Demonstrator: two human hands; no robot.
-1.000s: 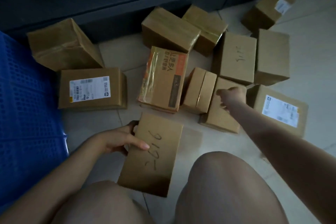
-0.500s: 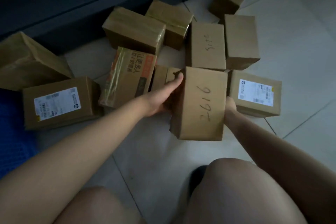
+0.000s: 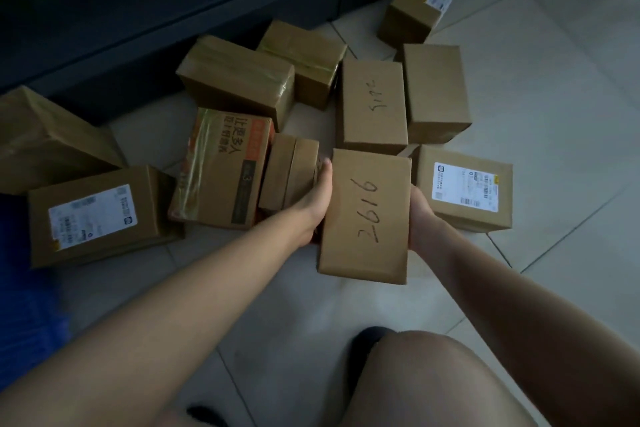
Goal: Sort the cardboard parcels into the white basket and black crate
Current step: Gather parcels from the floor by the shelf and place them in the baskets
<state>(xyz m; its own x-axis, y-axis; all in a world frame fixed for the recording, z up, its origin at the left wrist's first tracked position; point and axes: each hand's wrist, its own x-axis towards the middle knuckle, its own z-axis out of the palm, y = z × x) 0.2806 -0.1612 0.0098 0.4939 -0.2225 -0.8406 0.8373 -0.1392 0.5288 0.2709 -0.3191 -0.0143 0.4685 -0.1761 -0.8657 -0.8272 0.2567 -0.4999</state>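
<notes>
A cardboard parcel marked "2616" point(image 3: 365, 215) is held above the tiled floor between both hands. My left hand point(image 3: 313, 204) presses its left side and my right hand point(image 3: 420, 218) grips its right side. Several other cardboard parcels lie on the floor beyond it, among them one with orange print point(image 3: 221, 170), a small double box point(image 3: 287, 172), one with a white label point(image 3: 464, 187) and another handwritten one point(image 3: 372, 104). Neither the white basket nor the black crate is in view.
A labelled parcel point(image 3: 93, 215) and a big tilted box point(image 3: 48, 142) lie at the left. A blue perforated plastic surface point(image 3: 20, 288) fills the left edge. A dark low shelf unit point(image 3: 173, 3) runs along the back. My knees point(image 3: 433, 381) are at the bottom.
The "2616" parcel moved from near my knees, held by the left hand alone, up and right over the pile; my right hand left the floor parcels and now grips it too.
</notes>
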